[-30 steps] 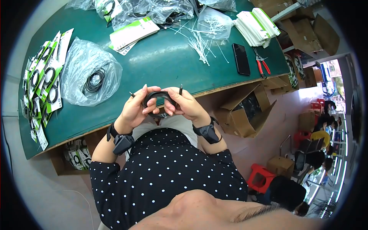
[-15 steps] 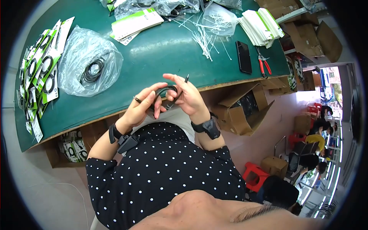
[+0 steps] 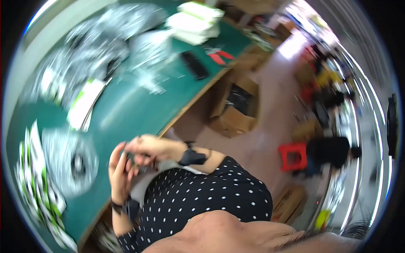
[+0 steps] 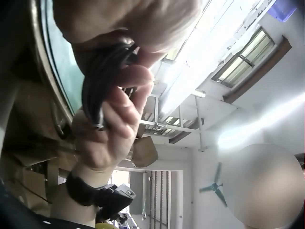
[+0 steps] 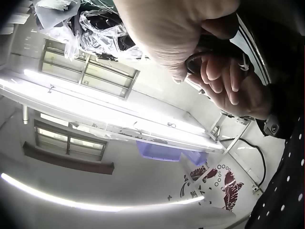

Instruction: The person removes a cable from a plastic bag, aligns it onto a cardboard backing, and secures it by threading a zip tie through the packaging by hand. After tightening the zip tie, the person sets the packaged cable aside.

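A coiled black cable (image 4: 101,81) is held between the two hands, close in front of the body near the table's edge. My left hand (image 3: 120,175) grips one side of the coil; its palm and fingers fill the top of the left wrist view. From the other side my right hand (image 3: 148,146) holds it, fingers curled against the loops. A light tie end (image 5: 244,63) sticks out by the left fingers in the right wrist view. In the head view, blur and the fingers hide most of the cable.
On the green table (image 3: 126,114) lie a clear bag (image 3: 59,156) with a black coil, packaged cards (image 3: 33,181), blank cards (image 3: 86,105), white zip ties (image 3: 154,82), a phone (image 3: 194,64) and red-handled pliers (image 3: 219,56). Beyond the edge stand a cardboard box (image 3: 232,122) and a red stool (image 3: 292,157).
The head view has swung and tilted, so the table appears rotated and blurred. Both hands have come closer together around the coil and now appear lower and further left.
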The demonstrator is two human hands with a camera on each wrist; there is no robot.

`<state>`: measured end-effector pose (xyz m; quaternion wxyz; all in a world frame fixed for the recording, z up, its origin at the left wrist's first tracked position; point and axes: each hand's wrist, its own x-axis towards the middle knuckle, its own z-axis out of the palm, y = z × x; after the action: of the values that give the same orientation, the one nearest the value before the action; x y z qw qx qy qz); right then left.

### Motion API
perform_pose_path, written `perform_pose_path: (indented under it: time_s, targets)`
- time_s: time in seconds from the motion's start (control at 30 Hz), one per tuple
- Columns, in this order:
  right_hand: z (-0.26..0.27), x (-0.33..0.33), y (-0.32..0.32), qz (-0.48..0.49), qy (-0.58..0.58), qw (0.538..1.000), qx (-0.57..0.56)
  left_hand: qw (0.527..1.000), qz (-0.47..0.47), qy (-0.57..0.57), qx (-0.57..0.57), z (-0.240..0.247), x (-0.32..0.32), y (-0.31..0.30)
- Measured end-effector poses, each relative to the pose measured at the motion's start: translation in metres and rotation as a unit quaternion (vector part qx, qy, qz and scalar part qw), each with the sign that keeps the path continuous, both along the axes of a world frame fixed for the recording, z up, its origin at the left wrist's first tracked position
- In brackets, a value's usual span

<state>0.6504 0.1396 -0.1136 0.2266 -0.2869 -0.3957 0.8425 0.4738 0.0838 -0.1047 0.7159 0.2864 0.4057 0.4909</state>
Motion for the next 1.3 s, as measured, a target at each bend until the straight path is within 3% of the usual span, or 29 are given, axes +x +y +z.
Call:
perform_pose_path:
  time_s: [0.1,0.13,0.17,0.23,0.27,0.37,0.43,0.53,0.67,0.97,1.07,1.23,1.3]
  targets:
    - [0.005,0.006,0.002,0.044,0.035,0.998,0.012,1.000,-0.007,0.005,0.012,-0.002,0.002,0.007]
    - [0.003,0.011,0.004,0.010,0.033,0.999,0.024,0.999,0.028,0.011,-0.021,0.000,0.010,0.009]
    - [-0.001,0.012,0.006,-0.005,0.088,0.996,0.003,1.000,0.004,0.013,-0.009,0.001,0.015,0.014]
    - [-0.008,0.009,0.009,-0.013,0.203,0.978,-0.046,0.989,0.014,-0.150,-0.007,0.002,0.017,0.019]
    - [-0.008,0.006,0.008,-0.021,0.207,0.977,-0.042,0.973,0.023,-0.230,-0.013,0.002,0.018,0.020]
    - [0.013,-0.001,0.001,-0.162,0.243,0.953,-0.084,0.978,0.005,-0.209,-0.017,-0.005,0.023,0.021]
    - [0.013,-0.002,-0.003,-0.168,0.239,0.954,-0.070,0.981,-0.008,-0.194,-0.014,-0.008,0.019,0.023]
    - [0.012,0.000,-0.006,-0.166,0.221,0.960,-0.050,0.988,-0.039,-0.132,0.070,-0.010,0.017,0.013]
    - [0.008,0.004,-0.006,-0.125,0.230,0.957,-0.126,0.988,-0.059,-0.087,0.109,-0.006,0.016,0.008]
    - [0.005,0.004,-0.005,-0.128,0.223,0.963,-0.080,0.993,-0.041,-0.054,0.100,0.004,0.025,0.002]
    - [0.000,0.005,-0.007,-0.124,0.224,0.965,-0.061,0.998,0.031,0.025,0.041,0.014,0.032,0.002]
    - [0.004,0.004,-0.008,-0.068,0.155,0.986,0.000,0.997,0.015,0.027,0.070,-0.010,0.025,0.010]
    - [0.004,0.005,-0.007,-0.075,0.137,0.988,-0.005,0.996,-0.051,-0.050,0.061,-0.016,0.015,0.014]
